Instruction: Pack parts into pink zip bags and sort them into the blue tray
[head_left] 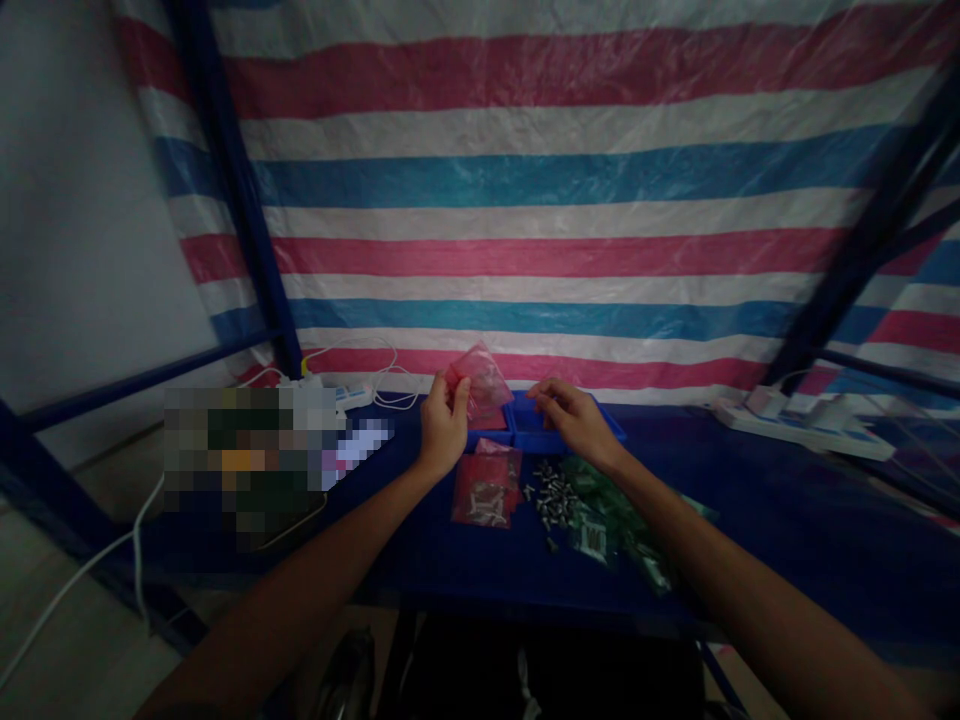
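My left hand [444, 428] pinches a translucent pink plastic bag [486, 378] and holds it up over the left part of a blue tray [551, 438]. To its right, my right hand [576, 414] is above the tray's other part, thumb and fingertips drawn together; whatever they hold, if anything, is too small to make out. In front of the tray lie pink bags [484, 492] with small metal parts inside. Beside them is a loose pile of small screw-like metal parts [553, 495]. Green bags [611, 500], some with metal parts in them, lie partly beneath my right forearm.
A phone-like lit device [358, 448] and a blurred-out patch [247, 465] are at the left. White power strips stand at the back left [352, 398] and right [806, 428], with cables. Blue metal posts [232, 180] frame the blue table [750, 520] before a striped sheet [525, 180].
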